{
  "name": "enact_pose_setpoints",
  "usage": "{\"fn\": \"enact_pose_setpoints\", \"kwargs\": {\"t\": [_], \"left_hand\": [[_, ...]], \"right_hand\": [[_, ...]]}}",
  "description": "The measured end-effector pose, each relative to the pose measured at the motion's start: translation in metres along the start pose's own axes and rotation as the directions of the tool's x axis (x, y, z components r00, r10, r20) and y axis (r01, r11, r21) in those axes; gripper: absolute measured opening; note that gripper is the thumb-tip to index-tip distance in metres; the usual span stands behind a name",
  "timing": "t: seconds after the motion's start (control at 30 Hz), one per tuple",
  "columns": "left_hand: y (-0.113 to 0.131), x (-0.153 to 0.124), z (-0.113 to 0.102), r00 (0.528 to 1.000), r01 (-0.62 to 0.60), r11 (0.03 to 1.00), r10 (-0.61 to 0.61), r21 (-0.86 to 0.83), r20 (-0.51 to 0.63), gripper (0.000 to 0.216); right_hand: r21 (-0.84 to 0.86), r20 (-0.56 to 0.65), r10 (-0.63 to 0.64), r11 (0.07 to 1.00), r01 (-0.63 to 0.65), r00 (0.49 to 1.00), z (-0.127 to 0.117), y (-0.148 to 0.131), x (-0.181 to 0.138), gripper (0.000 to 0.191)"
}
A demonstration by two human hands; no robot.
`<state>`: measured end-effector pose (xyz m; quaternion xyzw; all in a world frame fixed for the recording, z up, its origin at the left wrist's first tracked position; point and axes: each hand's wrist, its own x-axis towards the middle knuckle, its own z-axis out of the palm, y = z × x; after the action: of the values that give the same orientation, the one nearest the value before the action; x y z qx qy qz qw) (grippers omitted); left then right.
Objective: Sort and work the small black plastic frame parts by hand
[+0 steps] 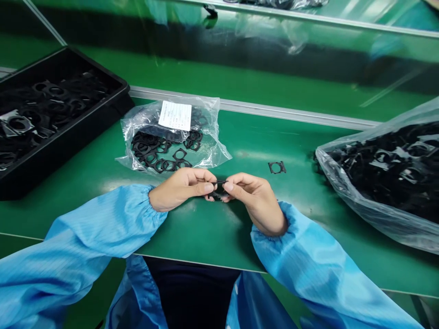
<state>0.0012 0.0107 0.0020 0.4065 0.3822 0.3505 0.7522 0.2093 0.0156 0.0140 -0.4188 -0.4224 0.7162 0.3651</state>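
Just in front of the small bag (pixel 173 132), both hands are up and on the piece! The left hand (pixel 181 189) and the right hand (pixel 255 201) meet above the green bench (pixel 202 233), and a black frame (pixel 219 189) is pinched between them. The left thumb (pixel 202 188) and the right thumb (pixel 233 189) press on it from above, nearly tip to tip, while the other fingers curl closed beneath, gripping it from both sides. Those fingers hide much of the frame, so its full shape can't be made out. Blue sleeves (pixel 92 233) gathered at the wrists run back toward the camera from both arms.

Inside the small bag sits a heap of black frames (pixel 161 153), with a white label (pixel 174 115) on top. Left of the bag, a black tray (pixel 58 148) is loaded with more of them. Right of the bag, one loose frame (pixel 276 167) lies flat on the bench, well apart from the hands. Farther right, a large clear bag (pixel 380 183) bulges with black frames. Behind the small bag, a metal rail (pixel 260 108) runs along the bench.
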Motion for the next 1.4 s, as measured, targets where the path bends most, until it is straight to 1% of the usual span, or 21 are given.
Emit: {"fn": "enact_pose_setpoints", "kwargs": {"t": [0.1, 0.2, 0.3, 0.53, 0.67, 0.8, 0.87, 0.97, 1.07, 1.13, 1.2, 1.27, 1.4], "left_hand": [[0.0, -0.001, 0.001, 0.999, 0.035, 0.998, -0.034, -0.056, 0.031, 0.043], [-0.001, -0.001, 0.002, 0.999, 0.017, 0.999, -0.015, -0.047, 0.037, 0.041], [-0.002, -0.001, 0.002, 0.999, -0.025, 1.0, 0.025, -0.004, 0.024, 0.04], [-0.002, 0.0, 0.001, 0.989, -0.119, 0.989, 0.126, 0.086, -0.076, 0.039], [-0.003, -0.001, 0.005, 0.97, -0.188, 0.957, 0.216, 0.222, -0.108, 0.036], [-0.007, -0.004, 0.009, 0.935, -0.272, 0.869, 0.34, 0.414, -0.101, 0.023], [-0.008, -0.005, 0.01, 0.902, -0.317, 0.795, 0.421, 0.518, -0.095, 0.016], [-0.01, -0.006, 0.009, 0.836, -0.377, 0.654, 0.545, 0.655, -0.063, 0.012], [-0.01, -0.006, 0.008, 0.782, -0.417, 0.543, 0.623, 0.729, -0.017, 0.014], [-0.01, -0.006, 0.007, 0.765, -0.431, 0.507, 0.645, 0.747, 0.004, 0.016], [-0.01, -0.006, 0.007, 0.76, -0.441, 0.49, 0.65, 0.751, 0.022, 0.016], [-0.009, -0.006, 0.007, 0.768, -0.45, 0.499, 0.64, 0.741, 0.036, 0.016], [-0.007, -0.007, 0.008, 0.809, -0.441, 0.575, 0.588, 0.689, 0.027, 0.017]], "right_hand": [[0.009, 0.008, -0.002, 1.0, 0.002, 1.0, 0.0, 0.0, -0.001, 0.034], [-0.014, 0.014, -0.013, 1.0, 0.013, 1.0, -0.001, 0.0, -0.001, 0.034], [-0.012, 0.015, -0.003, 1.0, 0.003, 1.0, -0.002, -0.001, -0.001, 0.034], [-0.025, 0.039, 0.008, 1.0, -0.007, 0.999, -0.003, 0.0, 0.001, 0.033], [-0.037, -0.002, -0.025, 0.999, 0.025, 1.0, -0.003, 0.0, 0.0, 0.033], [-0.031, -0.003, -0.038, 0.999, 0.038, 0.999, -0.001, 0.002, -0.001, 0.033], [-0.052, -0.001, -0.036, 0.998, 0.036, 0.999, -0.001, 0.002, -0.001, 0.035], [-0.121, -0.02, -0.056, 0.991, 0.054, 0.998, 0.0, 0.002, -0.002, 0.037], [-0.189, -0.03, -0.101, 0.978, 0.094, 0.994, 0.0, 0.001, -0.003, 0.035], [-0.224, -0.011, -0.132, 0.966, 0.126, 0.991, -0.001, 0.0, -0.002, 0.033], [-0.242, 0.016, -0.148, 0.959, 0.148, 0.989, -0.002, 0.0, -0.002, 0.032], [-0.234, 0.04, -0.143, 0.961, 0.149, 0.989, -0.003, 0.0, -0.001, 0.032], [-0.19, 0.067, -0.117, 0.974, 0.128, 0.991, -0.003, -0.001, -0.001, 0.033]]}}
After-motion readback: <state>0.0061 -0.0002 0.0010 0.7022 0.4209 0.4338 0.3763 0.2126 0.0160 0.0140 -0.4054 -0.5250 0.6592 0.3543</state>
